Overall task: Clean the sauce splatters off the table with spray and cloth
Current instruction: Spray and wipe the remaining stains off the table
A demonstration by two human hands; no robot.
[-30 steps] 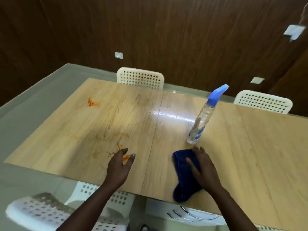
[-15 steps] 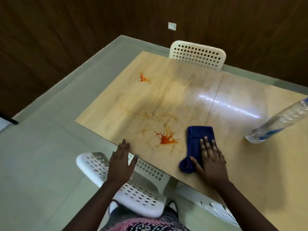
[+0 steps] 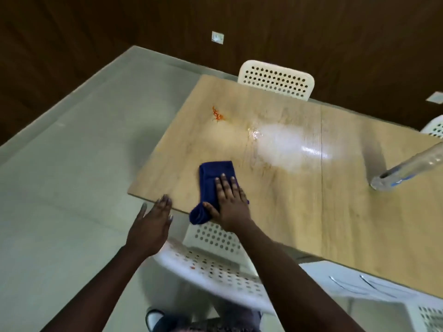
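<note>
1. The landmark is the blue cloth (image 3: 215,185), which lies on the wooden table (image 3: 299,212) near its front left corner, with one rolled end hanging over the front edge.
2. The right hand (image 3: 230,202) lies flat on the cloth, its fingers (image 3: 224,182) straight and slightly apart, and presses it onto the table.
3. The left hand (image 3: 153,224) is just to the left of the cloth, at the table edge. Its fingers are straight, close together, and hold nothing; I cannot tell if the tips touch the edge.
4. One orange sauce splatter (image 3: 218,115) is visible, behind the cloth, well apart from it, toward the far left corner.
5. One clear spray bottle (image 3: 407,168) stands far to the right of the cloth; it appears tilted and its top is cut by the picture edge.
6. Between the cloth and the bottle, a bit further back, there is a bright wet-looking shine (image 3: 285,147) on the table.
7. Nothing lies between the cloth and the splatter.
8. Four white perforated chairs are in view: one chair (image 3: 275,80) behind the table, one chair (image 3: 215,267) directly below the cloth, one at the right edge, one at the lower right.
</note>
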